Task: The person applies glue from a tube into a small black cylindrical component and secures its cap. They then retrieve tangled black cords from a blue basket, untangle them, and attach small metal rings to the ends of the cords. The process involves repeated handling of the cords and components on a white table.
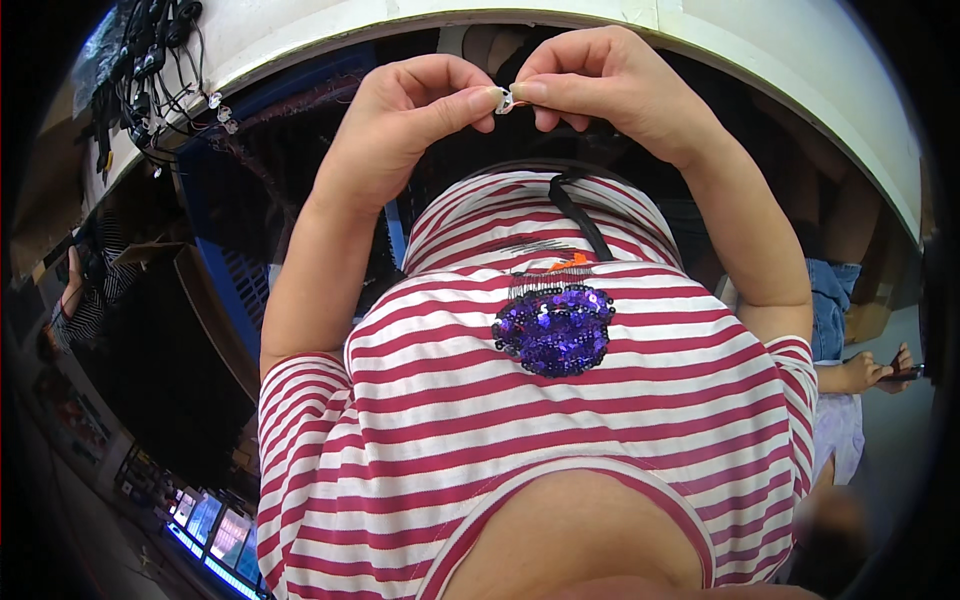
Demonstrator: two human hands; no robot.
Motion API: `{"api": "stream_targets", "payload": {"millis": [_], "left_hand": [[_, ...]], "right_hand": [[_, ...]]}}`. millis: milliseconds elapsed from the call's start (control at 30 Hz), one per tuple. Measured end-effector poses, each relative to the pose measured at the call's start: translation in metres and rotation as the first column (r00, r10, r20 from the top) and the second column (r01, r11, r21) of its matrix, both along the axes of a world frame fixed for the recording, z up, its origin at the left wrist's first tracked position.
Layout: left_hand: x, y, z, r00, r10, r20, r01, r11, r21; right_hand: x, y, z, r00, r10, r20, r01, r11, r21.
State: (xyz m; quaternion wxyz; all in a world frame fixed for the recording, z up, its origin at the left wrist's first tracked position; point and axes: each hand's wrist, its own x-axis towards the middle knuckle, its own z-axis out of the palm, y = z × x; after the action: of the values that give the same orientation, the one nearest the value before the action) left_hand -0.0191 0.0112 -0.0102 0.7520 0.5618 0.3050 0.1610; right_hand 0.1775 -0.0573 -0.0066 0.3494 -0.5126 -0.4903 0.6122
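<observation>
Up at the white table's near edge, my two hands meet over a small white plastic connector [506, 103] with thin wires at its right side. My left hand [415, 110] pinches it between thumb and forefinger. From the other side, my right hand [610, 85] is closed too, its thumb and fingertips at the connector and the orange-red wires. The fingertips cover much of the piece, so its finer shape does not show.
The curved white table [380, 28] runs across the top. Black cables [150, 70] with small white ends hang over its left edge. Below it stand a blue plastic crate [235, 265] and a cardboard box [195, 290]. Another person's hands [875, 370] hold a dark object at right.
</observation>
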Motion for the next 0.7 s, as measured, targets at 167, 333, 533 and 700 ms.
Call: {"api": "stream_targets", "payload": {"millis": [167, 333, 533, 700], "left_hand": [[0.004, -0.009, -0.016, 0.962, 0.203, 0.185, -0.126, 0.925, -0.358], [0.008, -0.011, -0.01, 0.955, 0.251, 0.16, -0.196, 0.934, -0.297], [0.004, 0.001, 0.02, 0.991, -0.006, -0.137, 0.035, 0.978, 0.206], [0.002, 0.003, 0.015, 0.991, -0.026, -0.134, 0.052, 0.98, 0.194]], "right_hand": [[-0.019, -0.009, -0.013, 0.951, -0.309, 0.0, 0.277, 0.853, 0.443], [-0.019, -0.011, -0.018, 0.87, -0.454, 0.194, 0.17, 0.644, 0.746], [-0.009, -0.011, -0.007, 0.959, -0.242, 0.145, 0.122, 0.82, 0.559], [-0.01, -0.01, -0.002, 0.964, -0.217, 0.154, 0.108, 0.847, 0.521]]}}
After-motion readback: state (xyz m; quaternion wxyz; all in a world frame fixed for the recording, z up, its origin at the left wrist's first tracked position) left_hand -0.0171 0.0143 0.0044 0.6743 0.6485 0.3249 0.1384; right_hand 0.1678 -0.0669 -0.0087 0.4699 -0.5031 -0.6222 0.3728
